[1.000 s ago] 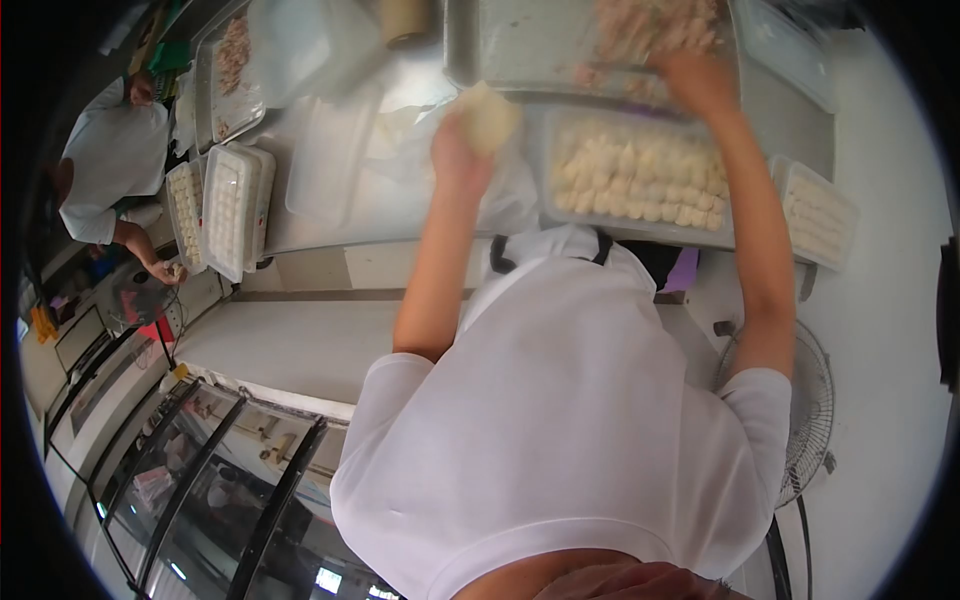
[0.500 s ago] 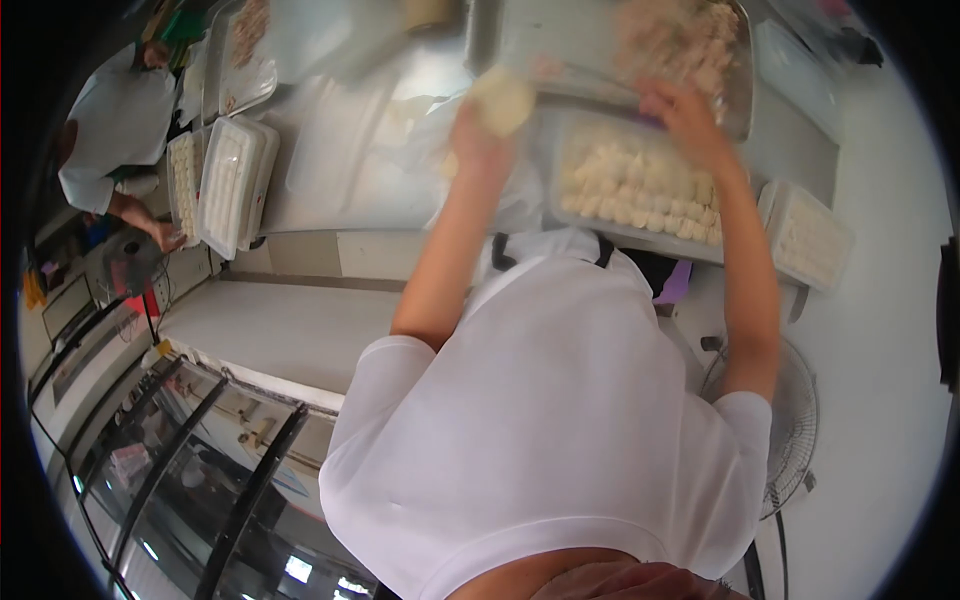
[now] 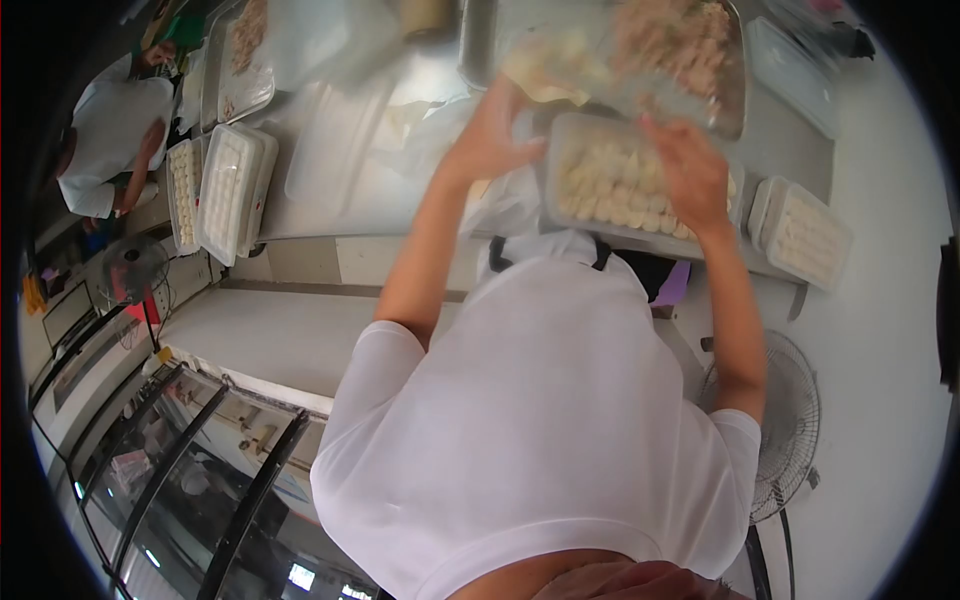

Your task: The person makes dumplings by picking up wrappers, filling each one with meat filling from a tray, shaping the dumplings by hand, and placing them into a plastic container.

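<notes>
Head view: thin pale-yellow wrapper, blurred, at the left grip by a shallow metal tray cut off at the top edge; thumb spread wide, fingertips hidden, cannot tell whether they pinch it. Right grip, fingers curled, partly hides a clear plastic box of pale dumplings; cannot tell its closure or contents.

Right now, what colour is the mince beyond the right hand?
Pale pink mince, seen in the head view.
</notes>
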`<state>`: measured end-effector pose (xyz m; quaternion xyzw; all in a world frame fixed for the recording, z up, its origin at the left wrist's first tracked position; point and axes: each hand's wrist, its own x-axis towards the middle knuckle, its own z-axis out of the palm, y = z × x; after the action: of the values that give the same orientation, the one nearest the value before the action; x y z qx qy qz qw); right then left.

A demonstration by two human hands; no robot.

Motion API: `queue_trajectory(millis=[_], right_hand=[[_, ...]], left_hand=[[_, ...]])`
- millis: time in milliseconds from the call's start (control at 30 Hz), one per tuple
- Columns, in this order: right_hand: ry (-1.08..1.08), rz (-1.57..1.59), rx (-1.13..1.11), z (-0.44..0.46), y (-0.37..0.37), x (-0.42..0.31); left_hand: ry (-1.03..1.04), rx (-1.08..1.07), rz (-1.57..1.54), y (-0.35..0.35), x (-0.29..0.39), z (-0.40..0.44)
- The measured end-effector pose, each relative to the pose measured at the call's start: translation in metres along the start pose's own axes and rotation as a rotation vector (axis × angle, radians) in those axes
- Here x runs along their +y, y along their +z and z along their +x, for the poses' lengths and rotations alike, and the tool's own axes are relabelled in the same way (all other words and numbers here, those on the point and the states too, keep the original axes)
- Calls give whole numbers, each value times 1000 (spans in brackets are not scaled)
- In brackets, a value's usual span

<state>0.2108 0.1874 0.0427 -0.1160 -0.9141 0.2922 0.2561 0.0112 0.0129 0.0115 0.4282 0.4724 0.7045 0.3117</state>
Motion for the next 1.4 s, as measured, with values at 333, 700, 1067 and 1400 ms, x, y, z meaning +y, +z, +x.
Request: queue_trajectory(millis=[333, 700, 1067, 1400], right_hand=[[-169, -328, -106, 2, -22, -18], [40, -221, -38, 13, -108, -18], [320, 19, 29, -47, -80, 6], [483, 103, 145, -87, -70, 19]], left_hand=[[-149, -194, 767, -7, 19, 29], [-430, 232, -397, 13, 6, 14], [-217, 315, -1035, -13, -27, 19], [-435, 134, 517, 28, -46, -37]])
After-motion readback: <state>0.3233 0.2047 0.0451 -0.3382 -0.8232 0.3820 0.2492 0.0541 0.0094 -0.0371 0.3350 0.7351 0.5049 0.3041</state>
